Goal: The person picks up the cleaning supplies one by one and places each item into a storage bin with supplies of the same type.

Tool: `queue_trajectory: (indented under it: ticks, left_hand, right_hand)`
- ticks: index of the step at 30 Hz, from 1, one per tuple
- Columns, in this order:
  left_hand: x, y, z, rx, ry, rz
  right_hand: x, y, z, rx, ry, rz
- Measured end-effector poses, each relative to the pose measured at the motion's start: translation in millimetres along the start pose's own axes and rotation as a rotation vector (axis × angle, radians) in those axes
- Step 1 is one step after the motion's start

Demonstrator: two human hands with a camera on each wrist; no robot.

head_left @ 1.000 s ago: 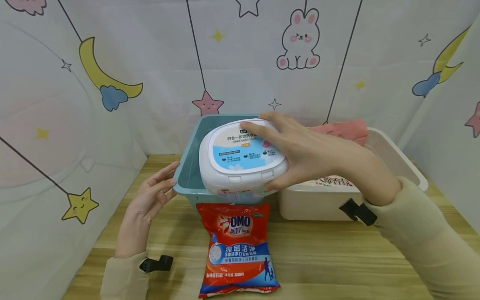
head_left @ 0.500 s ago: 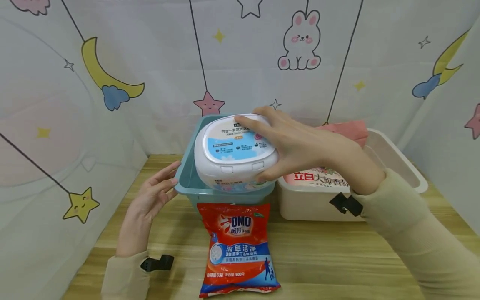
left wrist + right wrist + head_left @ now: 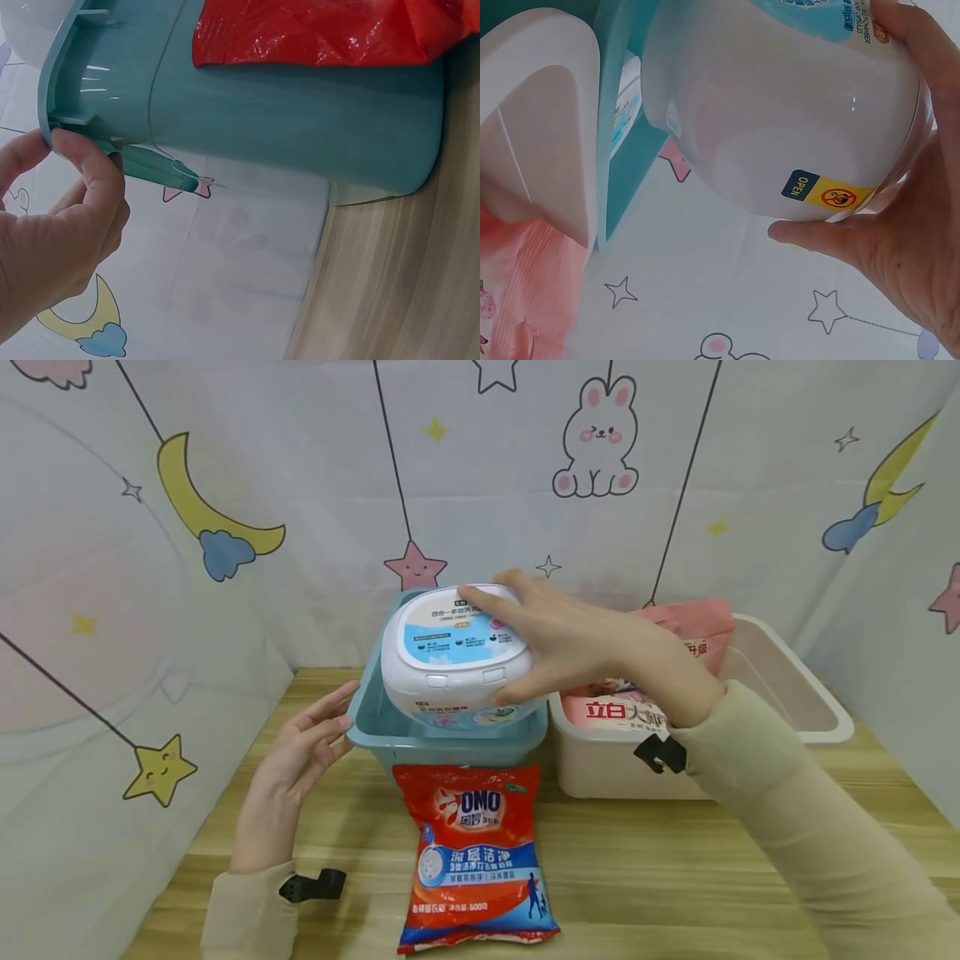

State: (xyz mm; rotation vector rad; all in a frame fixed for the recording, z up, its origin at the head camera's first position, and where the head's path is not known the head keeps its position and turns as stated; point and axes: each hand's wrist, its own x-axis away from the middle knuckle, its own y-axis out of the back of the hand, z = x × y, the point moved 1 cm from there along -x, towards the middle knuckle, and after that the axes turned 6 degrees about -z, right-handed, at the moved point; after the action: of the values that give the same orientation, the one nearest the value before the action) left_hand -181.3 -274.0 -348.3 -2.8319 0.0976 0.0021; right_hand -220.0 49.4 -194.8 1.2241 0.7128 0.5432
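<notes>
My right hand (image 3: 573,635) grips a white laundry pod tub (image 3: 453,681) with a blue-labelled lid, fingers over the lid and thumb at the near side. The tub is tilted above the mouth of a teal bin (image 3: 375,737). In the right wrist view the tub (image 3: 757,142) shows its yellow OPEN tab, and my hand (image 3: 900,232) reaches round its end. My left hand (image 3: 292,764) pinches the bin's left rim; the left wrist view shows thumb and fingers (image 3: 94,169) at that rim. A red OMO detergent bag (image 3: 472,860) leans against the bin's front.
Right of the teal bin stands a cream bin (image 3: 637,768) holding a pink detergent bag (image 3: 697,627). A white, blue-printed item (image 3: 628,105) shows inside the teal bin in the right wrist view. A printed curtain (image 3: 487,468) hangs behind the wooden table (image 3: 675,877).
My right hand has carried the pod tub left and slightly up, further over the teal bin. More of the pink bag now shows. My left hand and the OMO bag stay put.
</notes>
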Motion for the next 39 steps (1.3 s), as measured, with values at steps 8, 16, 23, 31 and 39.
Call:
queue_trajectory:
  ticks: [8, 16, 23, 31, 39]
  left_hand:
    - [0.4, -0.8, 0.3, 0.007, -0.007, 0.004]
    - [1.6, 1.4, -1.9, -0.005, 0.004, -0.010]
    - [1.3, 0.4, -1.8, -0.027, 0.014, -0.038]
    - [-0.3, -0.8, 0.7, -0.017, 0.000, -0.028]
    - [-0.2, 0.0, 0.4, -0.012, -0.010, -0.022]
  right_hand:
    - [-16, -13, -8, -0.004, -0.030, 0.033]
    - [-30, -25, -10, -0.031, -0.030, 0.047]
    - [-38, -33, -12, -0.042, -0.043, 0.065]
    - [-42, -40, -17, -0.072, -0.049, 0.100]
    - [-48, -49, -20, -0.077, -0.069, 0.114]
